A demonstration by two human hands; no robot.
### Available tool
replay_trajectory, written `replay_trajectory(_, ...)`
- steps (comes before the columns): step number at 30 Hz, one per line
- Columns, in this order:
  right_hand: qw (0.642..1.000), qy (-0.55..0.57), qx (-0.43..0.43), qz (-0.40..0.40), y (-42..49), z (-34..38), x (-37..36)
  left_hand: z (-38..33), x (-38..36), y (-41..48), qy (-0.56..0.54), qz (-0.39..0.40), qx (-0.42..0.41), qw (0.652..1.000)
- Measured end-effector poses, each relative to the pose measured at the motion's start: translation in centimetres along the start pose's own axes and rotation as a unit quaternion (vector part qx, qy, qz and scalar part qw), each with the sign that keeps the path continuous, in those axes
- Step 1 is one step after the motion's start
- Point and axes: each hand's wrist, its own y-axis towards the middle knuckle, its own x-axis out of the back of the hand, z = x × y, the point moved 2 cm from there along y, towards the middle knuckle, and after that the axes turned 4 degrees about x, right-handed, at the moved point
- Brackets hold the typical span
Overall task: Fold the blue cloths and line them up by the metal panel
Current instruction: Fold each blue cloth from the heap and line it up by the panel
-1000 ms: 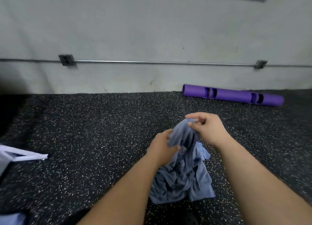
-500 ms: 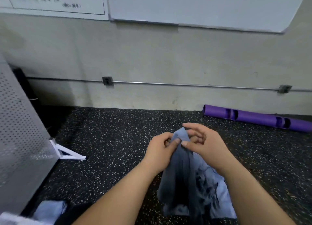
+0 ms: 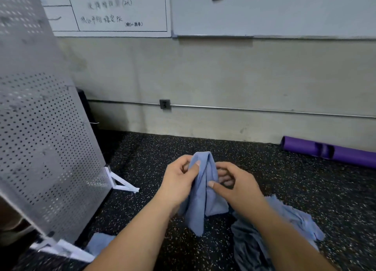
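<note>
Head: left hand (image 3: 179,181), right hand (image 3: 234,184) pinch blue cloth (image 3: 201,191).

- One blue cloth (image 3: 201,193) now hangs free of the crumpled pile (image 3: 295,220), raised between the left hand (image 3: 179,181) and right hand (image 3: 236,187).
- The view has swung up and left, and the perforated metal panel (image 3: 44,148) now fills the left side.
</note>
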Motion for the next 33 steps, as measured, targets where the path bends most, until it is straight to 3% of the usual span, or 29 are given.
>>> replay_trajectory(3, 1.000, 0.007, -0.006, -0.019, 1.2, -0.1, -1.6, 0.0, 1.1, 0.8, 0.012, -0.039, 0.000, 0.999)
replay_trajectory(7, 0.996, 0.080, -0.021, -0.027, 2.9, -0.1, -2.8, 1.0, 2.4, 3.0, 0.114, -0.110, -0.026, 0.987)
replay_trajectory(9, 0.995, 0.099, -0.024, -0.016, 3.8, -0.2, -3.4, 1.3, 2.2, 3.8, 0.132, -0.104, -0.015, 0.986)
replay_trajectory(13, 0.994, 0.101, -0.039, 0.005, 5.2, -0.5, -4.6, 2.0, 1.3, 5.2, 0.102, -0.116, 0.058, 0.986)
replay_trajectory(17, 0.996, 0.077, -0.048, -0.001, 6.6, -0.8, -5.0, 3.1, 1.1, 6.4, -0.031, -0.140, 0.146, 0.979)
replay_trajectory(22, 0.994, 0.096, -0.043, 0.005, 8.0, -0.8, -5.2, 2.5, 1.5, 7.5, -0.084, -0.098, 0.162, 0.978)
replay_trajectory(25, 0.991, 0.085, -0.089, -0.047, 8.8, -1.8, -5.3, 2.4, 1.2, 7.8, -0.094, -0.047, 0.167, 0.980)
replay_trajectory(28, 0.963, 0.184, -0.154, -0.127, 9.7, -2.6, -4.9, 2.6, 1.6, 8.3, -0.028, -0.034, 0.113, 0.993)
replay_trajectory(31, 0.891, 0.362, -0.214, -0.170, 10.5, -2.9, -4.4, 3.6, 1.9, 8.6, 0.125, 0.009, 0.057, 0.990)
replay_trajectory(33, 0.857, 0.424, -0.232, -0.178, 10.8, -3.1, -4.2, 4.6, 1.5, 8.3, 0.141, 0.070, 0.067, 0.985)
